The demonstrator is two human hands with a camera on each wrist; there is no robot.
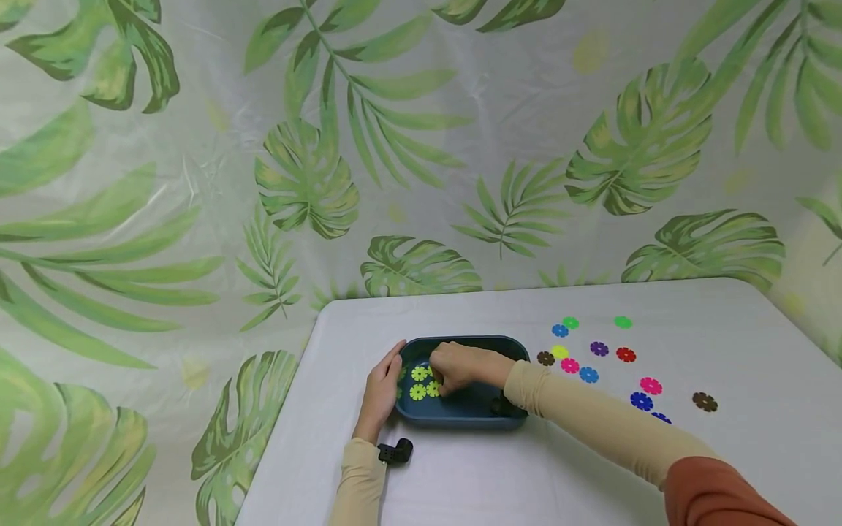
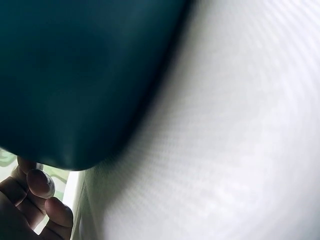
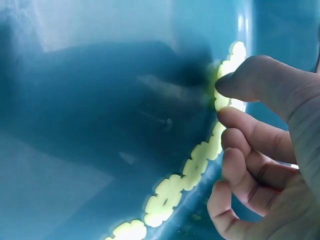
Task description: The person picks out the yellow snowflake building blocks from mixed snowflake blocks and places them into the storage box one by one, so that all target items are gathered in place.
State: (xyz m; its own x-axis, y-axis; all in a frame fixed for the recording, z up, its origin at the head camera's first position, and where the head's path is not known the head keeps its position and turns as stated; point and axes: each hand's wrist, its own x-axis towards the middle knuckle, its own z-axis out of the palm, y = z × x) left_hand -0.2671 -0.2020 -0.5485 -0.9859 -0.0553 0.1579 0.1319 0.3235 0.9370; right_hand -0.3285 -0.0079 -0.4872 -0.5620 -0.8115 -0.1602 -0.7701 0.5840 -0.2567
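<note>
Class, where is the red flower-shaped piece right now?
In the head view, the red piece lies on the table, to the right of the tray, with the purple piece just left of it.

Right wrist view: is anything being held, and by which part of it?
A yellow piece, apparently pinched by its edge in the fingers of the right hand; they partly hide it.

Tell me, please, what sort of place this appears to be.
Probably an indoor tabletop recording setup: a white-covered table stands before a leaf-patterned backdrop, and a small black wrist-worn device, seemingly a camera, shows.
</note>
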